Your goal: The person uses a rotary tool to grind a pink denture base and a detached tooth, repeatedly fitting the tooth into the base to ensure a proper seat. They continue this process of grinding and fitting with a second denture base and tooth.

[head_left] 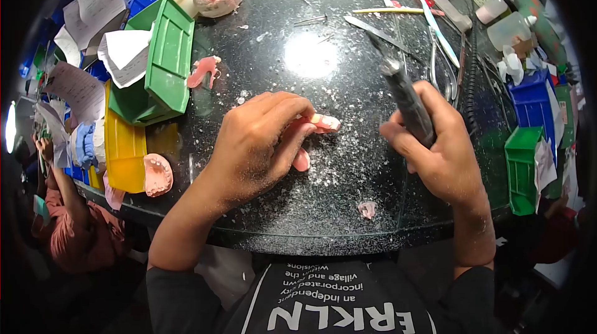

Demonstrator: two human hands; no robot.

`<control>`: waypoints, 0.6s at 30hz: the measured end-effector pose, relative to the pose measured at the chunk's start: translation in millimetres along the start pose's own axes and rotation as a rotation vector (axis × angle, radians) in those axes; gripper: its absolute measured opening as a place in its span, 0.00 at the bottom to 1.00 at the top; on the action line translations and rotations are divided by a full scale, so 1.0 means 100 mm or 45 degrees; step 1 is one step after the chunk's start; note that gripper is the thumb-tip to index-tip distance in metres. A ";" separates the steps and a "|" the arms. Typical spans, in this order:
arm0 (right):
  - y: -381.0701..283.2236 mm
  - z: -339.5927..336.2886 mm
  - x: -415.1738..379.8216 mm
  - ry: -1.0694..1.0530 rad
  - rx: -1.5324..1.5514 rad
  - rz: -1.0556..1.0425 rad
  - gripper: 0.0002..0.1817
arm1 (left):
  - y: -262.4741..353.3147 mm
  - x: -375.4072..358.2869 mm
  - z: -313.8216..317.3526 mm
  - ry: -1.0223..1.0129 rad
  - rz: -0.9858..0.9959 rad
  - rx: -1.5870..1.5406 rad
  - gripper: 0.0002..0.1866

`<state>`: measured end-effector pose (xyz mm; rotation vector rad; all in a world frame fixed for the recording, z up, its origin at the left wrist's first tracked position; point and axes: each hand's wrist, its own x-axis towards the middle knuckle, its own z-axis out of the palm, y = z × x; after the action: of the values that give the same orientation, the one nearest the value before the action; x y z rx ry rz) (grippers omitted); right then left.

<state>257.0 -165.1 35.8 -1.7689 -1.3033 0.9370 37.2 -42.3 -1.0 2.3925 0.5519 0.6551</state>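
Note:
My left hand (258, 141) is closed round a pink denture (327, 124); its end with pale teeth pokes out past the fingertips and the rest is mostly hidden. In my right hand (449, 160) is a dark rotary handpiece (407, 101), gripped like a pen with its tip pointing up and away. The handpiece and the denture are apart. White dust and pink crumbs cover the black worktop (298, 209) around both hands. A small pinkish scrap (367, 210) lies near the front edge. Left of my left hand are a pink dental cast (158, 175) and a pink horseshoe-shaped plate (203, 73).
A green bin (168, 63) and a yellow bin (125, 147) stand at left with papers. Beyond my right hand lie a metal spatula (379, 34), a toothbrush (429, 17) and pliers. Green (522, 169) and blue bins stand at right. A person (84, 228) sits at far left.

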 end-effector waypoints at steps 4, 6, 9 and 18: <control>-0.06 0.06 0.15 -0.184 0.208 0.110 0.13 | 0.06 0.01 0.06 0.084 0.120 -0.015 0.10; -0.13 0.06 0.21 -0.301 0.297 0.297 0.15 | 0.08 0.01 0.06 0.130 0.147 -0.024 0.10; -0.04 0.13 0.28 -0.393 0.459 0.306 0.17 | 0.12 0.01 0.02 0.206 0.081 -0.066 0.11; 0.06 0.21 0.23 -0.361 0.447 0.347 0.18 | 0.09 0.01 -0.07 0.347 -0.039 0.020 0.09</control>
<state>245.9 -141.1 17.6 -1.5979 -0.9964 1.5159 35.9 -45.5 10.3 2.3186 0.7068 0.9742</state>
